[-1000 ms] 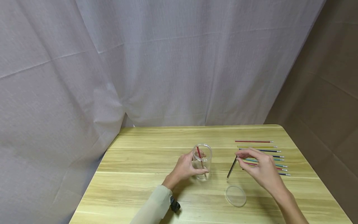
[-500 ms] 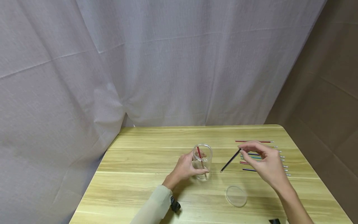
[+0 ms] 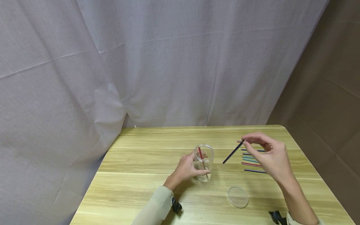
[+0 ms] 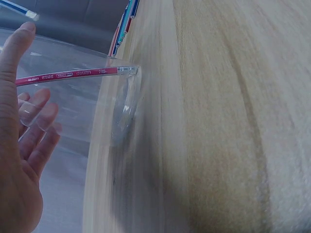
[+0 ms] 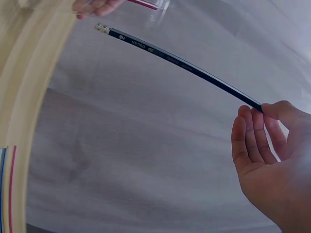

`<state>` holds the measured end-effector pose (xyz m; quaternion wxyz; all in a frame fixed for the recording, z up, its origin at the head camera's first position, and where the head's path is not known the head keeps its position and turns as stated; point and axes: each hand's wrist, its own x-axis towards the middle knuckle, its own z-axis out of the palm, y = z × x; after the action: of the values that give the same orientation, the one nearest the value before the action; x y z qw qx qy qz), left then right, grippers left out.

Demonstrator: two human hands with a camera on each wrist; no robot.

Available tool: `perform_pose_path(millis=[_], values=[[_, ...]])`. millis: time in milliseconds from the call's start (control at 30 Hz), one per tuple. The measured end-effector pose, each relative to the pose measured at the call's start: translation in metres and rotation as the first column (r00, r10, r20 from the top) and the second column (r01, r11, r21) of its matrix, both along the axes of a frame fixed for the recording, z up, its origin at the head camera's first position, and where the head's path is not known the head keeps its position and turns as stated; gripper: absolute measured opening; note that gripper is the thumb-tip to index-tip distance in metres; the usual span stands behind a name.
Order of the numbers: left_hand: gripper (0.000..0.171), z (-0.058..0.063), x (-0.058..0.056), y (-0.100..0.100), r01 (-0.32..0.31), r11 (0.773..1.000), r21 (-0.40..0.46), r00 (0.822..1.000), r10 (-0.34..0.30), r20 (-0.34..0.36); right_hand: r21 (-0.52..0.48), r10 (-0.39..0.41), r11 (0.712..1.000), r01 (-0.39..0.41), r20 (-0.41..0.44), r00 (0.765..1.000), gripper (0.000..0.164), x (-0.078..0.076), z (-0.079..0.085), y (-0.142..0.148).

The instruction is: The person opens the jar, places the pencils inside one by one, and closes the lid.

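Note:
My left hand grips a clear cylindrical jar that stands open at the top on the table. Inside it leans a red pencil; in the left wrist view this pencil has its eraser end at the jar's base. To the right of the jar, my right hand pinches a dark blue pencil by one end between thumb and fingers. The pencil slants down to the left, above the table. In the right wrist view its eraser end is the far end, pointing toward the jar.
Several pencils lie in a row under and behind my right hand, among them a dark blue pencil and a red one. A clear round lid lies in front of the jar, to its right. Grey curtains hang behind the table.
My right hand has risen and moved farther back, lifting the dark blue pencil, which has swung from steep to a flatter slant. My left hand and the jar have stayed put.

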<state>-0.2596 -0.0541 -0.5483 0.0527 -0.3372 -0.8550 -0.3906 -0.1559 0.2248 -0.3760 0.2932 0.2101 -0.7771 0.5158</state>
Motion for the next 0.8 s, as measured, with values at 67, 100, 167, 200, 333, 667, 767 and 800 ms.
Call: perform_pose_path(millis=[67,100,167,200,333,667,767,800], values=[[0.064,0.0,0.0,0.0,0.0,1.0,-0.001,1.0,0.0,-0.005,-0.005,-0.006,1.0,0.006,-0.005,1.0,0.032,0.0,0.005,-0.001],[0.064,0.0,0.0,0.0,0.001,1.0,0.0,1.0,-0.001,-0.007,-0.007,-0.012,1.0,0.011,-0.009,1.0,0.032,0.0,0.007,-0.002],[0.064,0.0,-0.001,0.0,0.002,1.0,0.0,1.0,-0.002,-0.01,-0.016,-0.018,1.0,0.018,-0.011,1.0,0.031,-0.001,0.01,-0.002],[0.064,0.0,-0.001,0.0,0.002,1.0,0.001,1.0,-0.002,-0.011,-0.022,-0.014,1.0,0.014,-0.014,1.0,0.031,-0.001,0.011,-0.002],[0.063,-0.001,-0.001,0.0,0.004,1.0,0.004,1.0,-0.004,-0.012,-0.069,0.016,0.997,-0.017,-0.018,1.0,0.028,-0.003,0.017,-0.004],[0.065,-0.001,0.0,0.0,0.005,1.0,0.007,1.0,-0.005,-0.014,-0.144,0.09,0.985,-0.093,-0.028,0.996,0.027,-0.007,0.035,-0.014],[0.064,0.0,0.0,0.0,0.005,1.0,0.003,1.0,-0.005,-0.015,-0.148,0.094,0.984,-0.097,-0.03,0.995,0.026,-0.007,0.039,-0.016],[0.064,0.0,0.0,0.0,0.005,1.0,0.002,1.0,-0.005,-0.015,-0.147,0.092,0.984,-0.096,-0.034,0.995,0.026,-0.008,0.041,-0.017]])
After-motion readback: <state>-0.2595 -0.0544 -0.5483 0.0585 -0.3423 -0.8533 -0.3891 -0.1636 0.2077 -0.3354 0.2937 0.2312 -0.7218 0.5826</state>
